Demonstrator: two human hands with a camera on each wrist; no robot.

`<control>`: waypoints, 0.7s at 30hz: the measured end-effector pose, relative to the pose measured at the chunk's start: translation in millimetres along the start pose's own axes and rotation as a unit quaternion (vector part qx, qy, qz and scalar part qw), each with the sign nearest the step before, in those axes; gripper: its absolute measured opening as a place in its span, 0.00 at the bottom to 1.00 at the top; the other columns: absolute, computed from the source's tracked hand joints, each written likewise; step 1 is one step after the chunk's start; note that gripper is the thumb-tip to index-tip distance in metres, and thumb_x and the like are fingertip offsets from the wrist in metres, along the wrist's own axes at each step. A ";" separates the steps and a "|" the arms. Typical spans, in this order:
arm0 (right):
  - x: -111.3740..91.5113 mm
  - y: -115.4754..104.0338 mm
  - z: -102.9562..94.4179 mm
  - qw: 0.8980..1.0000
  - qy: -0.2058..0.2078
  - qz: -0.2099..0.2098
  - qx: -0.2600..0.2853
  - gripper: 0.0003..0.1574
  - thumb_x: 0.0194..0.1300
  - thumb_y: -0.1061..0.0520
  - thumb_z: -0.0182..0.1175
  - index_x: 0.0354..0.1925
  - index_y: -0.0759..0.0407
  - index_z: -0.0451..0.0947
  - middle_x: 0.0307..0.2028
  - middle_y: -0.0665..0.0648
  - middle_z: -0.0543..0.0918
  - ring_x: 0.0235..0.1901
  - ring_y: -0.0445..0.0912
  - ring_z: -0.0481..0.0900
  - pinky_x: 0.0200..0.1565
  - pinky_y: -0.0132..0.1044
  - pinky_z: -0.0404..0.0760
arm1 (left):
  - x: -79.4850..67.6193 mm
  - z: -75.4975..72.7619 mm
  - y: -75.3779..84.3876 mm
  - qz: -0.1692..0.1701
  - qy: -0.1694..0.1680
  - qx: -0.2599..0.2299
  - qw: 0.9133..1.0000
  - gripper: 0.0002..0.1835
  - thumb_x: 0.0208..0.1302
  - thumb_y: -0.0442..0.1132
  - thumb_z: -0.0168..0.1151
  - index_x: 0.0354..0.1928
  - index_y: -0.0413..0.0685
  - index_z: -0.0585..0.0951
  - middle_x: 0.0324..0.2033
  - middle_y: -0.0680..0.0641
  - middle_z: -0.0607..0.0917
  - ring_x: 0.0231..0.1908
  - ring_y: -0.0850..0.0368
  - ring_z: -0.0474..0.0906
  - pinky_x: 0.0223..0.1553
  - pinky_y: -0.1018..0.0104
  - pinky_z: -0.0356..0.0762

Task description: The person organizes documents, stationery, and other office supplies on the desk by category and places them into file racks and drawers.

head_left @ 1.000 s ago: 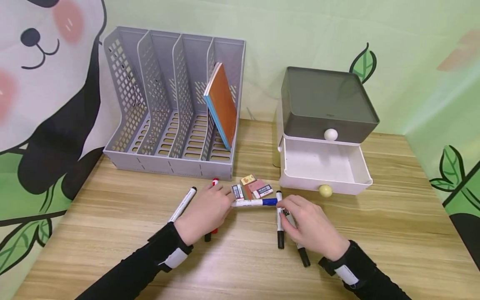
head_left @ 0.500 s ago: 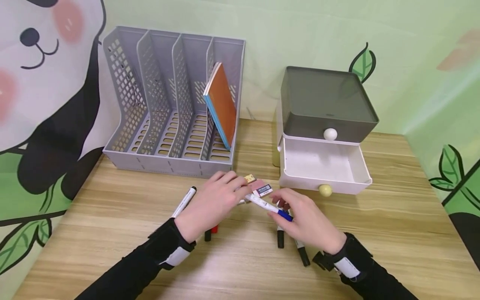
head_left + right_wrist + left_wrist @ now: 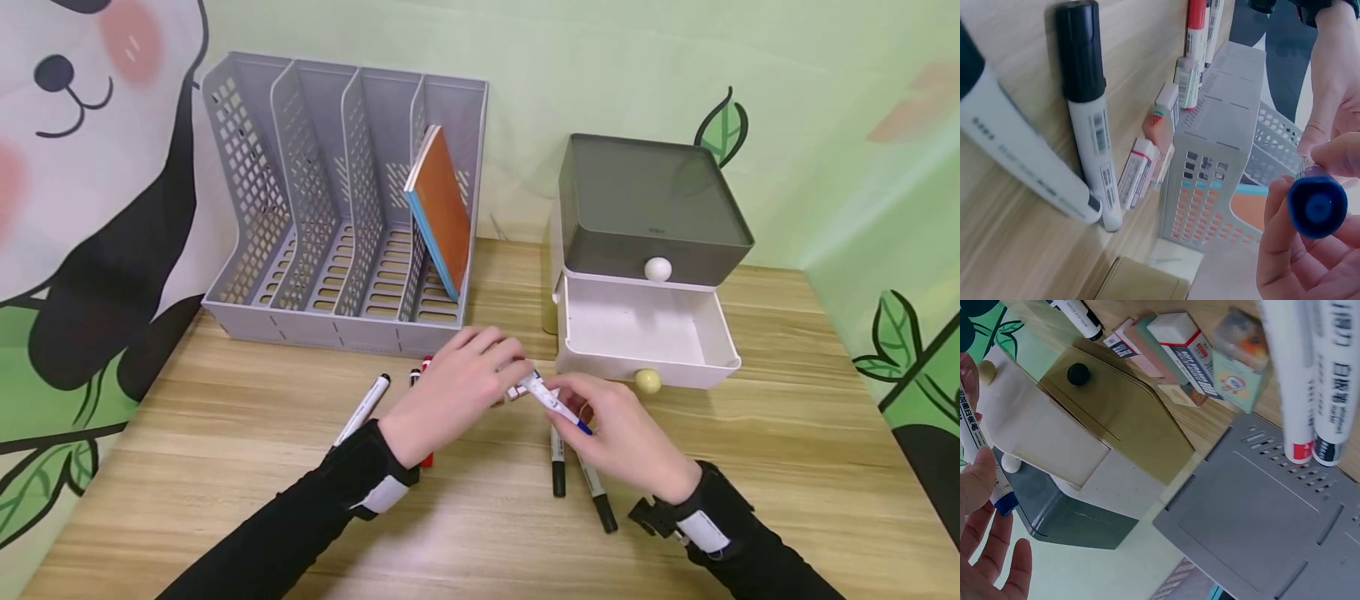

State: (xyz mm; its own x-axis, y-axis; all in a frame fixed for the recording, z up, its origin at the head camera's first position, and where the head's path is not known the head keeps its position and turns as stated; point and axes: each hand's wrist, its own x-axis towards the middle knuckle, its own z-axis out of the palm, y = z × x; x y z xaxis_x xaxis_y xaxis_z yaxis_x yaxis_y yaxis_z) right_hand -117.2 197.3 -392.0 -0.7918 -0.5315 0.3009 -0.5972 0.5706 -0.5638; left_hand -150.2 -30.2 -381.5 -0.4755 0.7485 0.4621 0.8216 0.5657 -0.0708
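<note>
Both hands hold one whiteboard marker point(image 3: 542, 393) with a white body and blue ends, raised above the desk. My left hand point(image 3: 467, 390) pinches its far end; in the left wrist view the thumb lies against the body by the blue end point(image 3: 1005, 504). My right hand point(image 3: 621, 429) grips the nearer end, where the right wrist view shows the blue cap point(image 3: 1317, 206) between thumb and fingers. Below the right hand lie two black-capped markers point(image 3: 558, 468). Several erasers point(image 3: 1184, 349) sit beneath the left hand, mostly hidden in the head view.
A grey file rack point(image 3: 337, 329) with orange and blue notebooks point(image 3: 442, 217) stands at the back left. At the right, a small drawer unit point(image 3: 652, 183) has its white lower drawer point(image 3: 637, 321) pulled out. More markers point(image 3: 363, 410) lie left of and under the left arm.
The left hand has moved right and the marker has risen from the desk, turning from level to slanted. The right hand has left the black-capped markers and taken hold of the blue end.
</note>
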 end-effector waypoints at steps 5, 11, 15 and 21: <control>-1.6 0.2 -6.6 1.000 0.001 0.003 -0.005 0.14 0.61 0.61 0.62 0.46 0.59 0.76 0.29 0.44 0.78 0.25 0.35 0.74 0.23 0.29 0.76 | 8.6 5.0 -0.8 0.005 0.007 -0.005 1.000 0.13 0.59 0.37 0.61 0.46 0.52 0.81 0.45 0.53 0.79 0.49 0.55 0.70 0.52 0.60 0.68; -3.8 0.1 -14.6 1.000 0.010 0.011 -0.013 0.12 0.61 0.60 0.62 0.45 0.58 0.77 0.28 0.44 0.78 0.24 0.36 0.73 0.21 0.30 0.74 | 17.9 8.4 0.3 0.011 0.026 -0.017 0.999 0.12 0.61 0.39 0.61 0.47 0.52 0.82 0.46 0.52 0.80 0.49 0.54 0.71 0.52 0.59 0.70; -5.4 0.4 -23.4 1.000 0.022 0.012 -0.003 0.12 0.61 0.61 0.62 0.45 0.57 0.77 0.28 0.45 0.79 0.23 0.36 0.73 0.20 0.30 0.74 | 23.9 8.7 2.2 0.002 0.057 -0.033 0.998 0.18 0.55 0.33 0.66 0.50 0.50 0.80 0.48 0.51 0.79 0.51 0.53 0.72 0.52 0.60 0.72; -6.9 0.3 -42.1 0.998 0.051 0.041 0.009 0.14 0.61 0.62 0.63 0.46 0.56 0.77 0.27 0.46 0.78 0.22 0.38 0.71 0.19 0.28 0.70 | 34.1 11.0 4.8 -0.042 0.148 -0.064 0.986 0.12 0.62 0.34 0.59 0.48 0.46 0.79 0.48 0.46 0.79 0.49 0.52 0.74 0.52 0.63 0.74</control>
State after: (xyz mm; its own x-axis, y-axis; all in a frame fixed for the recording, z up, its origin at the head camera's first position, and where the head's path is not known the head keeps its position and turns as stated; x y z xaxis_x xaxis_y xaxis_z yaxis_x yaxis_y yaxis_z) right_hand -117.3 227.6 -361.9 -0.8471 -0.4166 0.3298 -0.5286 0.5973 -0.6032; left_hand -165.9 1.9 -375.9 -0.4466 0.5565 0.7007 0.8252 0.5588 0.0822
